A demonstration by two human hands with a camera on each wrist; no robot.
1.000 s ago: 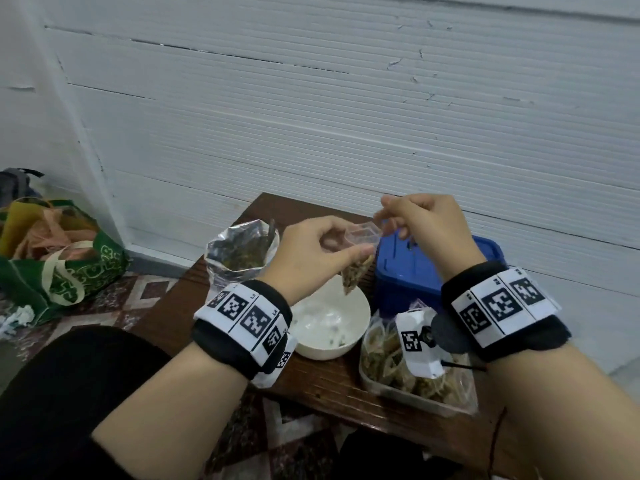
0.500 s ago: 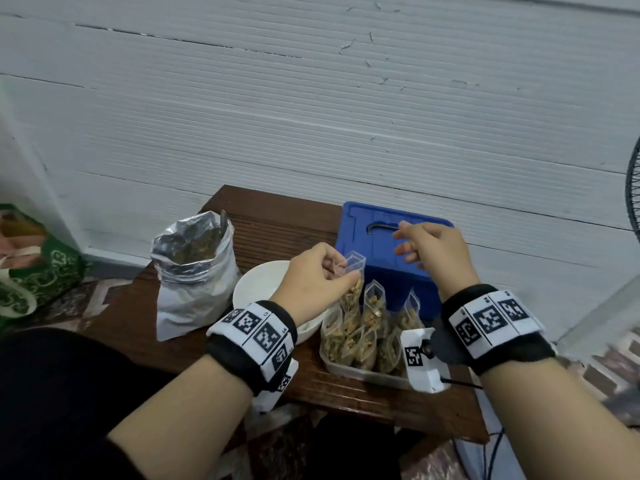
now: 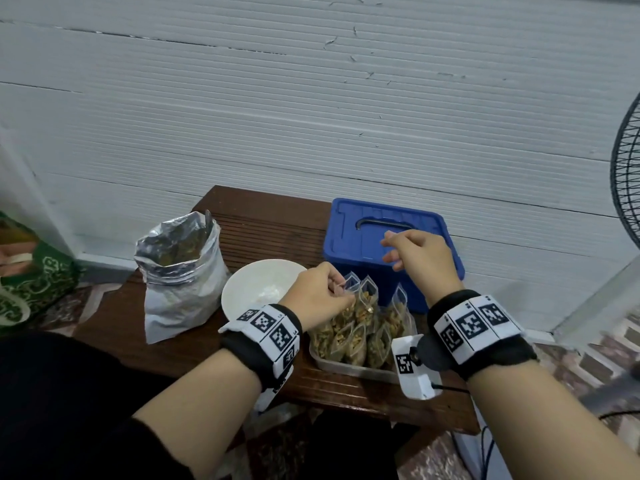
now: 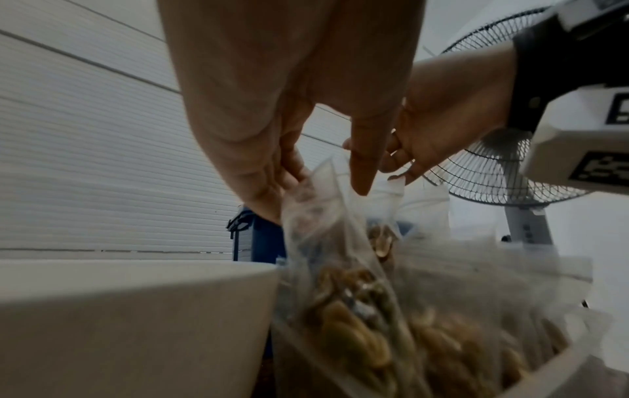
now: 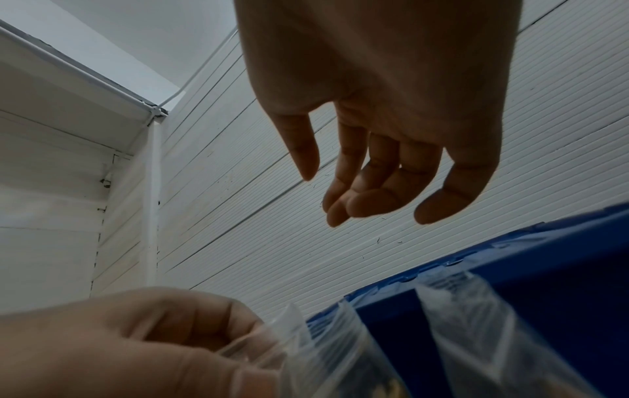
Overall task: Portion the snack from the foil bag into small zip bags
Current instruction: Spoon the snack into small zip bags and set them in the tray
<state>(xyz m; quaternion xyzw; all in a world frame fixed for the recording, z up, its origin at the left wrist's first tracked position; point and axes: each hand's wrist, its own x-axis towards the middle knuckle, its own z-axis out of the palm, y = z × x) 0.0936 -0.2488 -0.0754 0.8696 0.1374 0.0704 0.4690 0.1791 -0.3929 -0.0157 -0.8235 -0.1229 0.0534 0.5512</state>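
My left hand [image 3: 341, 289] pinches the top of a small filled zip bag [image 3: 346, 308] that stands in a clear tray [image 3: 322, 358] among several other filled zip bags. The left wrist view shows the fingers [image 4: 265, 199] on the bag's [image 4: 327, 237] upper edge, with snack inside. My right hand [image 3: 398, 252] hovers over the blue box, fingers loosely curled and empty, as seen in the right wrist view [image 5: 367, 199]. The open foil bag [image 3: 180, 271] stands at the table's left, with a white bowl [image 3: 249, 292] beside it.
A blue lidded box [image 3: 360, 244] stands behind the tray, against the white wall. A standing fan [image 3: 627, 174] is at the far right. A green bag [image 3: 34, 289] sits on the floor at left. The small wooden table [image 3: 263, 223] ends just below the tray.
My left hand has lowered the filled zip bag from above the bowl into the tray. The right hand let go of the bag and moved back over the blue box.
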